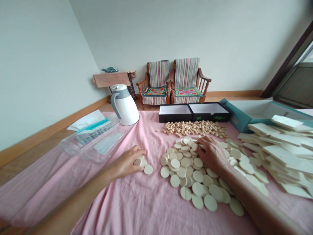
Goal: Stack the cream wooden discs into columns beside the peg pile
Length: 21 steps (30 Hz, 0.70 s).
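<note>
My left hand [127,162] rests low over the pink cloth, fingers and thumb curved around a few pale round wooden discs [138,162]. One more disc [148,169] lies flat just beyond the thumb. At the upper part of a wide heap of the same discs [185,162], my right hand [210,152] reaches down with bent fingers, gripping discs at its fingertips. The palm side of this hand is hidden, so how many discs it holds cannot be seen.
Small wooden beads [193,128] lie behind the heap, before two black boxes [174,118]. Pale rectangular boards [286,151] are piled at right by a teal box [241,116]. A white jug [127,109] and clear plastic case [94,143] stand left on the pink cloth [149,205].
</note>
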Motion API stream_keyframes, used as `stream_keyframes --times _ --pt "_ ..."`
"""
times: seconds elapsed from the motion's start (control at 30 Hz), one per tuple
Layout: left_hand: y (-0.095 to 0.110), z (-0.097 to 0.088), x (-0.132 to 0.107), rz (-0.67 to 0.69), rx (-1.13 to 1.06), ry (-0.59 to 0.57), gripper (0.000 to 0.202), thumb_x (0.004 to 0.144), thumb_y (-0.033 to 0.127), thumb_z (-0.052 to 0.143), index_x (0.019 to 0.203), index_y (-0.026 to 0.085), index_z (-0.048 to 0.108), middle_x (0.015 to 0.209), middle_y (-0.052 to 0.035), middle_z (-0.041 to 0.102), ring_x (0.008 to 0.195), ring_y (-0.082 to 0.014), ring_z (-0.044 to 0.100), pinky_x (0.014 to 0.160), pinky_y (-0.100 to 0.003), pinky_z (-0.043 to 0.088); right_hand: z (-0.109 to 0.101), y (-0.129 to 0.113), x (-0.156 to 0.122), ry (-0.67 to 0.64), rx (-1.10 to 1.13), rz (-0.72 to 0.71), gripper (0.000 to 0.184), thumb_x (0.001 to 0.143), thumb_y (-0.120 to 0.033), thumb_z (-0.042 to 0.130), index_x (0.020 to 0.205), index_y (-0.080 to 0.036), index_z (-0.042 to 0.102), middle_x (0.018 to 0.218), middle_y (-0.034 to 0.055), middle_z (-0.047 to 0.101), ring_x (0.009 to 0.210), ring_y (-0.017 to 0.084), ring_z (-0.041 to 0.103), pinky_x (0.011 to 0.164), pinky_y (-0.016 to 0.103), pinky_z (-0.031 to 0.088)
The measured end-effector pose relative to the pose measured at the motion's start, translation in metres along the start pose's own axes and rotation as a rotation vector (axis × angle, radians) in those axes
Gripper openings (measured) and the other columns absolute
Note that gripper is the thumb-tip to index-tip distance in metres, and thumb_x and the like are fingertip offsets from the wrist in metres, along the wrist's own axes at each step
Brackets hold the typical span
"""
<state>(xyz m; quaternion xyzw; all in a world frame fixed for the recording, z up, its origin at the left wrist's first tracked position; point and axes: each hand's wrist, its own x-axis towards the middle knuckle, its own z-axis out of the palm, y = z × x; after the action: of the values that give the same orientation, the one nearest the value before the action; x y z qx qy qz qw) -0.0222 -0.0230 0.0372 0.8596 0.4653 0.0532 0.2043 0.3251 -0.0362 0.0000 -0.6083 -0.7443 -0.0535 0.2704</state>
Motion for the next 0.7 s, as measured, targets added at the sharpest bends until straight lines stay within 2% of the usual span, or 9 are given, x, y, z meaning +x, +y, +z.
stream_keyframes --times 0.1,0.2,0.33,0.43,0.53,0.6,0.7 --pt "0.002 -0.004 -0.001 0.022 0.014 -0.007 0.027 0.071 0.025 0.062 0.098 0.021 0.058 0.095 -0.001 0.049 0.083 -0.0162 0.053 0.07 -0.024 0.041 -0.001 -0.001 0.0 -0.003 0.0 0.003 0.017 0.083 -0.021 0.047 0.083 -0.018 0.063 0.087 0.0072 0.061 0.086 0.02 0.053 0.078 0.031 0.039" --pt "0.003 -0.005 -0.001 0.041 0.021 -0.011 0.021 0.069 0.023 0.06 0.09 0.021 0.057 0.091 0.0 0.048 0.075 -0.0136 0.051 0.063 -0.022 0.037 -0.001 -0.002 0.001 0.0 -0.008 0.004 0.017 0.084 -0.022 0.047 0.083 -0.018 0.063 0.087 0.0074 0.061 0.085 0.021 0.053 0.078 0.032 0.039" --pt "0.002 -0.008 0.001 0.047 -0.008 0.024 0.008 0.069 0.017 0.054 0.076 0.018 0.054 0.08 0.0012 0.047 0.067 -0.0111 0.048 0.058 -0.021 0.034 -0.002 -0.002 0.0 0.003 -0.011 -0.002 0.017 0.083 -0.021 0.046 0.083 -0.018 0.063 0.087 0.0075 0.061 0.085 0.021 0.053 0.078 0.032 0.039" --pt "0.002 -0.013 0.003 0.066 -0.02 0.031 0.006 0.066 0.014 0.054 0.071 0.017 0.051 0.073 0.0024 0.046 0.064 -0.0108 0.045 0.057 -0.021 0.032 -0.002 -0.001 0.0 0.005 -0.013 -0.004 0.017 0.083 -0.021 0.047 0.084 -0.017 0.063 0.087 0.0079 0.061 0.085 0.021 0.053 0.078 0.032 0.04" --pt "0.007 -0.015 0.003 0.086 -0.045 0.001 0.011 0.068 0.019 0.058 0.079 0.018 0.056 0.076 0.0018 0.05 0.067 -0.0119 0.046 0.06 -0.022 0.034 -0.001 -0.001 0.0 -0.004 -0.015 -0.008 0.018 0.083 -0.02 0.045 0.084 -0.017 0.064 0.087 0.0081 0.061 0.086 0.021 0.053 0.078 0.031 0.039" --pt "0.01 -0.013 0.001 0.111 -0.048 -0.029 0.026 0.069 0.025 0.063 0.094 0.02 0.059 0.087 -0.0002 0.053 0.077 -0.0146 0.05 0.067 -0.023 0.038 -0.001 0.0 0.0 -0.01 -0.016 -0.006 0.018 0.084 -0.021 0.046 0.084 -0.017 0.064 0.087 0.0081 0.061 0.086 0.021 0.053 0.078 0.031 0.039" --pt "0.012 -0.006 -0.004 0.108 0.019 -0.049 0.052 0.062 0.033 0.074 0.111 0.026 0.057 0.1 -0.0023 0.05 0.096 -0.0208 0.049 0.079 -0.027 0.04 -0.001 0.0 0.0 -0.015 -0.021 0.002 0.018 0.083 -0.021 0.046 0.084 -0.017 0.063 0.087 0.008 0.061 0.086 0.021 0.053 0.078 0.032 0.039"
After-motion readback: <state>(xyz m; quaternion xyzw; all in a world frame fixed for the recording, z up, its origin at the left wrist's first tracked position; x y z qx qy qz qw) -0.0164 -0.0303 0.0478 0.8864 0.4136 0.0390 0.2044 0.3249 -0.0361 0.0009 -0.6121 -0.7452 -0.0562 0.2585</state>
